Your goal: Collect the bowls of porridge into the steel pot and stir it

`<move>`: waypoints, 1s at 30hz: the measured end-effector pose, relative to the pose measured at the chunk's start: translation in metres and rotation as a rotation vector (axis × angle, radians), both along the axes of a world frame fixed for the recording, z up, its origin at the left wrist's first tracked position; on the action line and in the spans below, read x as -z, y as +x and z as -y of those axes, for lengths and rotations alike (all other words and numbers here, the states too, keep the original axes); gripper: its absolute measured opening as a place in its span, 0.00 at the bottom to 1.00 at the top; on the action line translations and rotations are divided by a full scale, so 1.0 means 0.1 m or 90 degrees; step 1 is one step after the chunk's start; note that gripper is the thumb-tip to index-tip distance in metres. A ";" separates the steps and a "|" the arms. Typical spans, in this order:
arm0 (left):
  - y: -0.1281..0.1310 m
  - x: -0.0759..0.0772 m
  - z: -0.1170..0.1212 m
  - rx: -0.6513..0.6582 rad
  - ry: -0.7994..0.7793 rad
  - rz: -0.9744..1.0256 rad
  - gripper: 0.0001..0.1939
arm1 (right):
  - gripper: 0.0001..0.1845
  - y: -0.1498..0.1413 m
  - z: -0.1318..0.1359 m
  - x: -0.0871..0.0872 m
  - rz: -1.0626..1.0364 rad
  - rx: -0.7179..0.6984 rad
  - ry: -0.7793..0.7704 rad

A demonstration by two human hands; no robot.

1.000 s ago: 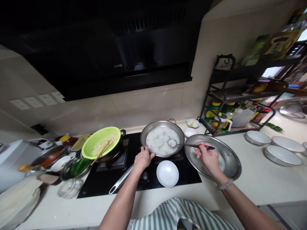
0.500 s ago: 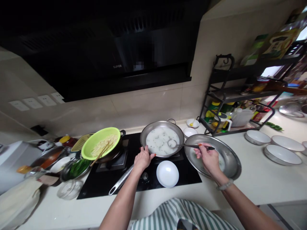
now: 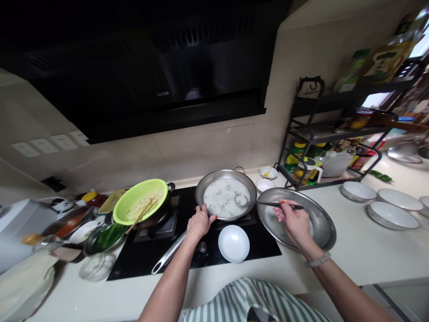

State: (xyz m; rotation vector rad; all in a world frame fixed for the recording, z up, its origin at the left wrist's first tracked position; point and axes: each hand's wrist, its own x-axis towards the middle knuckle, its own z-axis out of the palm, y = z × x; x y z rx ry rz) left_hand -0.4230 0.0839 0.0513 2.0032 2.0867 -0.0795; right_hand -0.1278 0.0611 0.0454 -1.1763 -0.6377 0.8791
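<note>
My right hand (image 3: 293, 221) is closed round the dark handle of a ladle (image 3: 240, 200). The ladle's round bowl lies in the milky liquid with dark flecks that fills a steel frying pan (image 3: 250, 179). My left hand (image 3: 198, 223) grips the near left side of the pan, where its long handle joins; the fingertips are at the rim and the palm hides the joint. Under my right hand stands a wide steel basin (image 3: 323, 223) with some pale liquid in it. A small white bowl (image 3: 233, 243) sits in front of the pan.
A green colander (image 3: 120, 210) with pale strips and chopsticks rests on a dark pot at left. Green vegetables (image 3: 109, 237) and a glass jar (image 3: 97, 267) are near it. Several bowls (image 3: 393, 217) stand at right, below a black rack (image 3: 311, 129). The range hood (image 3: 167, 67) hangs overhead.
My right hand has shifted slightly to the right along with the ladle handle, the ladle's bowl staying in the liquid. The flecks have moved a little. My left hand holds its place.
</note>
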 end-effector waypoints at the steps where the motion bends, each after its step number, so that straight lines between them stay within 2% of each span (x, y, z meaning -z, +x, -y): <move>1: 0.00 0.00 0.00 0.001 -0.001 -0.001 0.31 | 0.17 0.03 0.01 -0.03 -0.012 0.003 -0.001; 8: 0.00 0.01 0.00 -0.004 -0.009 -0.010 0.31 | 0.13 0.48 0.08 -0.13 0.008 0.076 0.016; 11: 0.00 0.02 0.00 -0.001 -0.004 -0.009 0.31 | 0.13 0.71 0.12 -0.05 0.029 0.144 0.008; 14: 0.00 0.01 0.00 0.000 0.001 -0.007 0.31 | 0.15 0.89 0.20 0.10 0.102 0.190 -0.011; 20: 0.01 -0.01 0.01 -0.004 -0.011 -0.006 0.31 | 0.20 1.10 0.47 0.43 0.415 0.136 -0.016; 25: 0.00 0.00 0.00 -0.005 -0.012 -0.007 0.31 | 0.11 1.19 0.69 0.45 0.707 0.053 0.139; 28: 0.00 0.01 -0.01 -0.005 -0.008 -0.007 0.30 | 0.10 1.18 0.74 0.43 0.727 0.044 0.157; 30: 0.00 0.01 -0.01 -0.005 -0.007 -0.005 0.31 | 0.13 1.15 0.73 0.42 0.647 0.091 0.092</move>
